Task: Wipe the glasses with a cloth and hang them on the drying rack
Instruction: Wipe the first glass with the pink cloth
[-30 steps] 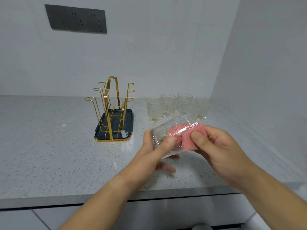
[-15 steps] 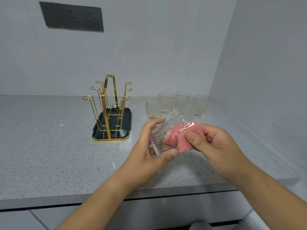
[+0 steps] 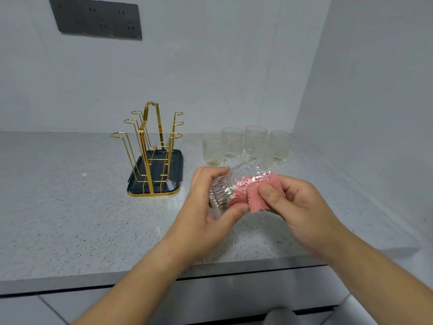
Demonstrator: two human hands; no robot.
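1. Both hands meet right of centre in the frame, above the front part of the speckled countertop [image 3: 70, 207]; each one is grasping something.
2. Left hand [image 3: 203, 216]: its fingers curl over the top and its thumb comes up from below, gripping the ribbed base end of a patterned glass [image 3: 223, 192].
3. That glass lies tilted on its side in the air, base toward the lower left and mouth toward the upper right, clear of the counter and between the two hands.
4. Right hand [image 3: 300, 207]: thumb in front and curled fingers behind pinch a pink cloth [image 3: 253, 201] at the glass's mouth end.
5. Part of the cloth shows pink through the glass wall, so it sits inside; the rest folds out over the rim under the right thumb.
6. Five more glasses [image 3: 232, 143] stand upright in a tight cluster just behind the hands, near the right-hand wall corner.
7. Left of that cluster, in the middle of the frame, a gold wire drying rack [image 3: 143, 160] stands on a dark tray [image 3: 175, 165] with a gold edge; its hooks carry nothing.
8. The held glass is near the rack's right front corner but apart from it.
9. A dark socket panel [image 3: 96, 18] is fixed to the wall at upper left.
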